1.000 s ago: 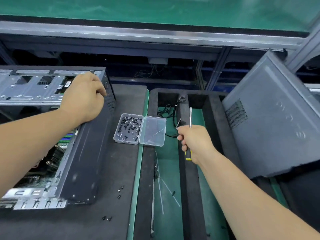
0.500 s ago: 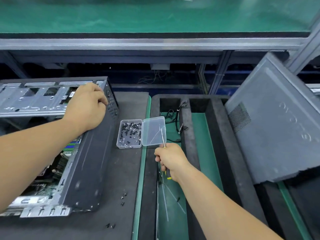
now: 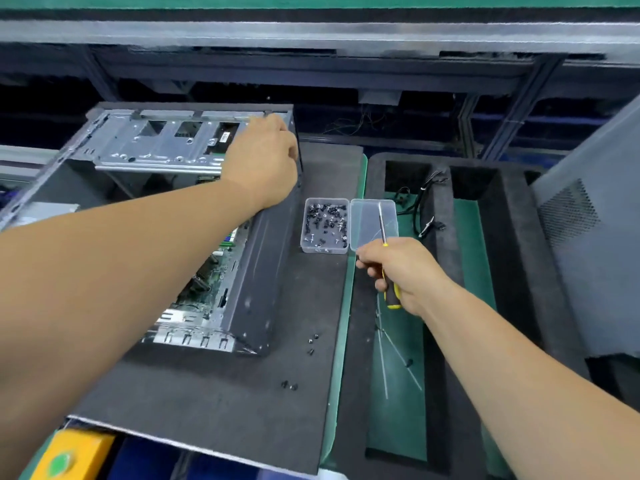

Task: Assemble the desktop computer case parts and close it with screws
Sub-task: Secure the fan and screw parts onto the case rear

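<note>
Open computer case (image 3: 194,209) kept steady at frame left, top corner gripped by left hand (image 3: 263,164). Screwdriver (image 3: 385,251) held tight in right hand (image 3: 401,271), tip over lid of screw box (image 3: 325,225) mid-frame. One screw best picked slowly, case kept still.

I'm at an electronics assembly line bench: green antistatic mat (image 3: 343,341) w/ black foam pad (image 3: 214,393) under my hands, slotted foam tray (image 3: 519,271) right of my grip, aluminium conveyor frame (image 3: 311,32) beyond, yellow box w/ green button (image 3: 74,457) nearest me.
</note>
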